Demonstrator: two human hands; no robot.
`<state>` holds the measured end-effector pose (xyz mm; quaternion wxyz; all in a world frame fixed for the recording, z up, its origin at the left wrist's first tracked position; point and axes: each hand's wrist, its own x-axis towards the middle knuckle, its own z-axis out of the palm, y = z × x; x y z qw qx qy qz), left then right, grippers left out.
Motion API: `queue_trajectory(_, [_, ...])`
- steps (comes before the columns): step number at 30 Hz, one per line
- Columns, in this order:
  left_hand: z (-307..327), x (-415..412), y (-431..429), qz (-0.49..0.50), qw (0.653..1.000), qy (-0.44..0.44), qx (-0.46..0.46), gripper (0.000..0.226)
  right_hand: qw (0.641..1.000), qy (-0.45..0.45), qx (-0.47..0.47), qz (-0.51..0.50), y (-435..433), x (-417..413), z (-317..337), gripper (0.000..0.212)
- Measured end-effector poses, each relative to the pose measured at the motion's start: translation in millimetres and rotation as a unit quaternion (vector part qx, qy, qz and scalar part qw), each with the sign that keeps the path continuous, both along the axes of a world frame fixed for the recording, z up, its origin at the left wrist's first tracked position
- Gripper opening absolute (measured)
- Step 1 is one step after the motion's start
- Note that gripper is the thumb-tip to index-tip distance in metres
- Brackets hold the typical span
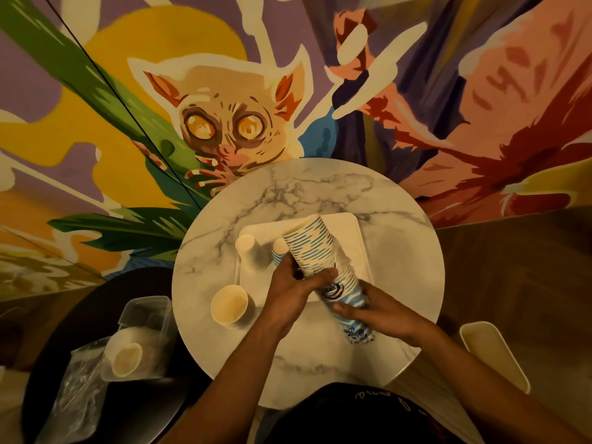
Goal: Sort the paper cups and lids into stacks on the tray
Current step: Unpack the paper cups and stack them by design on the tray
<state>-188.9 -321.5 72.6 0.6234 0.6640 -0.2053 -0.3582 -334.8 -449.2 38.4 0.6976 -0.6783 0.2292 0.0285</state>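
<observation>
Marble table (400,251) below: my left hand (294,291) and right hand (382,312) grip the cup stack (312,248) low down; it looks light and squashy.

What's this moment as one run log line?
left hand grips striped cup stack | right hand grips its near end | stack tilted over tray | plain cup on table

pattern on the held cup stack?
The cup stack is white with blue dashed stripes and a dark swirl logo. It shows best in the head view.
</observation>
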Motion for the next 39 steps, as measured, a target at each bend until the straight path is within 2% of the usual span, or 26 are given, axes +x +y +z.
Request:
queue_trajectory(2, [-1,2,0,-0.003,1.000,-0.009,-0.001,0.062,1.000,0.016,0.000,0.008,1,-2,2,0.047])
queue_trajectory(4, [-1,3,0,-0.011,1.000,-0.010,-0.003,0.067,1.000,0.025,-0.017,-0.004,-1,-2,-2,0.053])
queue_trajectory(13, [10,12,-3,0.011,0.999,0.026,-0.033,0.066,0.993,0.043,-0.104,-0.020,-20,-6,-11,0.053])
queue_trajectory(18, [16,16,-6,0.029,0.999,0.012,-0.044,0.064,0.991,0.064,-0.102,-0.061,-24,-7,-10,0.049])
queue_trajectory(22, [16,14,-9,0.033,0.998,0.012,-0.042,0.067,0.984,0.102,-0.148,-0.016,-31,-3,-9,0.045])
queue_trajectory(28, [20,16,-11,0.043,0.997,0.049,-0.041,0.053,0.979,0.117,-0.169,-0.016,-38,-3,-9,0.036])
queue_trajectory(31, [22,20,-11,0.053,0.995,0.079,-0.037,0.056,0.979,0.114,-0.167,-0.008,-40,-4,-12,0.026])
queue_trajectory(37, [28,25,-11,0.076,0.988,0.117,-0.067,0.040,0.976,0.099,-0.191,0.046,-40,-5,-16,0.004])
queue_trajectory(39, [31,24,-13,0.080,0.985,0.134,-0.078,0.041,0.976,0.102,-0.190,0.032,-40,-3,-17,0.013])
